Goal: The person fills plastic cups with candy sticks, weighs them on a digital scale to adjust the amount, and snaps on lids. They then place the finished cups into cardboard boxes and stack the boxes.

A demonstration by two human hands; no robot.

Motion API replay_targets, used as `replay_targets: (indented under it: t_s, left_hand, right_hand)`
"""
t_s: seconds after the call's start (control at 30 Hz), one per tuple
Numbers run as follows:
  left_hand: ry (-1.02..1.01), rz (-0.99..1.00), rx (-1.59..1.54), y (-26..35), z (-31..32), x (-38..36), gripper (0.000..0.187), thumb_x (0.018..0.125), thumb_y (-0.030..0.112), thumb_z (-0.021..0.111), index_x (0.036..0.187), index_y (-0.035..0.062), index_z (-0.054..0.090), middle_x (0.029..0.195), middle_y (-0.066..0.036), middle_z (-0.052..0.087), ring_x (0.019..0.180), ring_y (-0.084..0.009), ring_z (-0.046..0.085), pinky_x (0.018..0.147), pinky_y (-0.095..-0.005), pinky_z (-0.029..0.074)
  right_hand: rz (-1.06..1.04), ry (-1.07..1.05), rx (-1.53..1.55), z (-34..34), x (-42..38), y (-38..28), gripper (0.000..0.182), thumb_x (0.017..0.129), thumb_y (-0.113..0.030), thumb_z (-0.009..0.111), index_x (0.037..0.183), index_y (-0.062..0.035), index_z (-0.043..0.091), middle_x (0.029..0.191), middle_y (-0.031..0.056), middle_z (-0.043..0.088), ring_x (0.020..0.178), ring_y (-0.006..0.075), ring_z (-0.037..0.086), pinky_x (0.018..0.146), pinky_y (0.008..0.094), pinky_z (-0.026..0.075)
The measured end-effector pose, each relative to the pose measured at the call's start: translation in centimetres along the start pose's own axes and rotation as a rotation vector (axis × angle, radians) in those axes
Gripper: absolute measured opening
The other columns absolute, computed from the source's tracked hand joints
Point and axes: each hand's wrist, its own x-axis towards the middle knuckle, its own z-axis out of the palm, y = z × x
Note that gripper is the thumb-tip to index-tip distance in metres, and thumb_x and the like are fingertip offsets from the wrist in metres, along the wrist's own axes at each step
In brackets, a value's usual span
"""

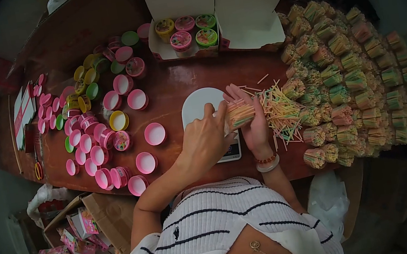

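Observation:
Near the middle of the table, both my hands are around a bundle of thin pastel sticks. My left hand reaches in from the left, its fingers bent against the bundle's end. From the right, my right hand supports the bundle on its palm, fingers wrapped partly behind it. Beneath the hands is a white scale, partly covered by them. Loose sticks lie in a pile just right of my right hand.
Pink, yellow and green tubs spread over the left side. An open white box with several lidded tubs stands at the back. Many bundled sticks are stacked at right. A cardboard box sits below the table's left edge.

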Motion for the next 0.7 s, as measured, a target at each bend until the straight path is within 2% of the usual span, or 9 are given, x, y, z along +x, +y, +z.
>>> replay_targets:
  t_s: [0.07, 0.2, 0.27, 0.4, 0.5, 0.57, 0.6, 0.67, 0.7]
  left_hand:
    - [0.036, -0.036, -0.027, -0.7, 0.7, -0.1, 0.067, 0.081, 0.033, 0.080, 0.135, 0.0035, 0.053, 0.109, -0.019, 0.062, 0.072, -0.0413, 0.069, 0.061, -0.0490, 0.057]
    - [-0.006, -0.070, -0.024, -2.5, 2.5, 0.0, 0.060, 0.082, 0.033, 0.080, 0.129, 0.0016, 0.058, 0.109, -0.018, 0.063, 0.074, -0.0423, 0.069, 0.064, -0.0495, 0.057]
    - [0.044, -0.049, -0.060, -3.3, 3.0, -0.2, 0.057, 0.083, 0.033, 0.079, 0.126, 0.0011, 0.060, 0.108, -0.017, 0.064, 0.078, -0.0428, 0.069, 0.068, -0.0498, 0.057]
    - [0.091, -0.076, -0.093, -4.7, 2.4, -1.3, 0.056, 0.084, 0.032, 0.079, 0.126, 0.0006, 0.060, 0.109, -0.018, 0.066, 0.083, -0.0403, 0.071, 0.072, -0.0488, 0.057]
    - [0.101, -0.115, -0.341, -7.0, 0.9, -2.3, 0.049, 0.087, 0.031, 0.076, 0.125, 0.0030, 0.063, 0.111, -0.017, 0.068, 0.082, -0.0336, 0.073, 0.071, -0.0428, 0.059]
    - [0.213, -0.249, -1.012, -9.6, 0.7, -3.6, 0.043, 0.094, 0.032, 0.071, 0.128, 0.0066, 0.065, 0.110, -0.011, 0.068, 0.081, -0.0237, 0.074, 0.075, -0.0359, 0.059]
    - [0.237, -0.332, -1.302, -10.2, 0.1, -4.8, 0.045, 0.101, 0.033, 0.062, 0.136, 0.0053, 0.060, 0.110, -0.006, 0.065, 0.084, -0.0168, 0.071, 0.077, -0.0331, 0.058]
    - [0.311, -0.191, -2.058, -12.3, 0.5, -6.8, 0.050, 0.102, 0.033, 0.059, 0.140, 0.0009, 0.053, 0.113, -0.008, 0.062, 0.098, -0.0168, 0.069, 0.083, -0.0331, 0.057]
    - [0.311, -0.057, -2.364, -13.8, 1.3, -7.3, 0.055, 0.103, 0.035, 0.056, 0.141, -0.0033, 0.048, 0.116, -0.009, 0.060, 0.110, -0.0172, 0.063, 0.095, -0.0365, 0.056]
  right_hand:
    - [-0.145, -0.036, -0.210, 0.2, 0.1, -0.4, 0.065, 0.110, -0.039, 0.018, 0.154, 0.0056, 0.036, 0.156, 0.0213, 0.044, 0.142, 0.0314, 0.045, 0.120, 0.0431, 0.034]
    - [-0.212, -0.160, -0.461, 0.8, 0.5, 0.0, 0.060, 0.110, -0.032, 0.019, 0.152, 0.0059, 0.039, 0.153, 0.0220, 0.048, 0.138, 0.0315, 0.050, 0.117, 0.0420, 0.037]
    - [-0.255, -0.140, -0.743, 2.0, 0.7, 0.2, 0.058, 0.111, -0.030, 0.019, 0.151, 0.0061, 0.042, 0.149, 0.0229, 0.051, 0.137, 0.0313, 0.051, 0.116, 0.0402, 0.038]
    - [-0.291, -0.169, -0.721, 2.2, 1.1, 1.2, 0.058, 0.112, -0.030, 0.019, 0.150, 0.0058, 0.043, 0.149, 0.0224, 0.052, 0.140, 0.0305, 0.049, 0.117, 0.0406, 0.036]
    - [-0.522, -0.029, -0.842, 1.0, 0.4, -1.3, 0.057, 0.112, -0.030, 0.020, 0.148, 0.0065, 0.046, 0.147, 0.0220, 0.054, 0.140, 0.0302, 0.050, 0.117, 0.0412, 0.037]
    - [-0.615, 0.100, -0.944, -1.2, -0.4, -3.8, 0.051, 0.112, -0.025, 0.025, 0.144, 0.0068, 0.050, 0.144, 0.0230, 0.057, 0.137, 0.0313, 0.052, 0.114, 0.0418, 0.040]
    - [-0.619, 0.173, -1.032, -2.3, -1.0, -5.3, 0.049, 0.112, -0.023, 0.028, 0.144, 0.0061, 0.051, 0.143, 0.0229, 0.058, 0.136, 0.0317, 0.053, 0.113, 0.0425, 0.041]
    - [-0.565, 0.250, -1.171, -4.7, -1.9, -7.3, 0.047, 0.112, -0.022, 0.031, 0.144, 0.0050, 0.052, 0.141, 0.0226, 0.059, 0.135, 0.0326, 0.054, 0.112, 0.0432, 0.043]
    - [-0.508, 0.290, -1.390, -5.8, -2.1, -7.8, 0.044, 0.111, -0.020, 0.035, 0.143, 0.0035, 0.053, 0.140, 0.0222, 0.059, 0.132, 0.0337, 0.056, 0.110, 0.0440, 0.044]
